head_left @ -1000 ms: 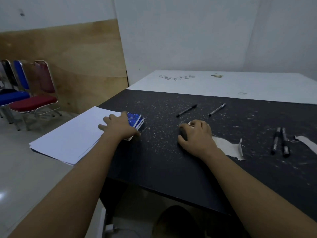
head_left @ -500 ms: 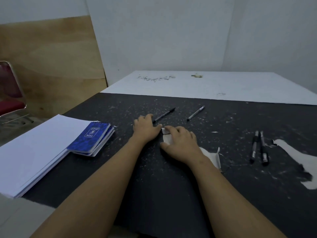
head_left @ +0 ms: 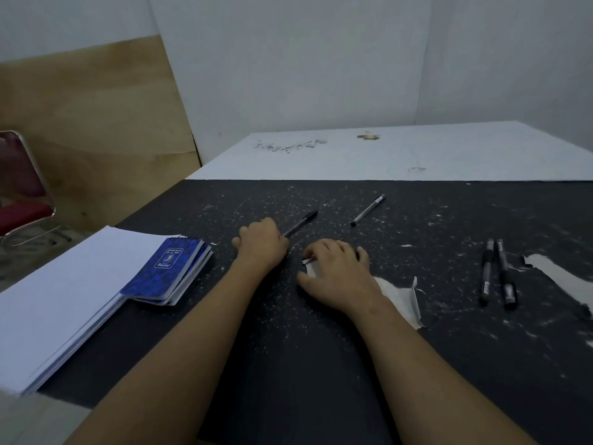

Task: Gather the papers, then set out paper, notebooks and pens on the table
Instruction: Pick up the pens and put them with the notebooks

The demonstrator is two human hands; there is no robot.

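On the near left of the black, scuffed table (head_left: 288, 364) lies a thick stack of white paper (head_left: 64, 300), its edges squared and its near corner over the table's rim. On the stack's right edge rest blue notebooks (head_left: 167, 271) with spiral tops, piled and slightly fanned. Just beyond, mid-table, the left hand (head_left: 261, 244) is curled round the near end of a black pen (head_left: 300, 223), whose capped end points away to the right. The right hand (head_left: 337, 271) lies palm down beside it, fingers bent over a torn pale patch (head_left: 398, 297) in the table's surface – whether it pinches the small white scrap (head_left: 308, 260) at its fingertips I cannot tell. Further right, two dark pens (head_left: 495, 273) lie side by side, well apart from the hands. Behind the left hand's pen lies a grey pen (head_left: 368, 209) – alone on the speckled top. Farther off: a white table (head_left: 417, 152), a red chair (head_left: 22, 200) and a wooden panel (head_left: 90, 123).
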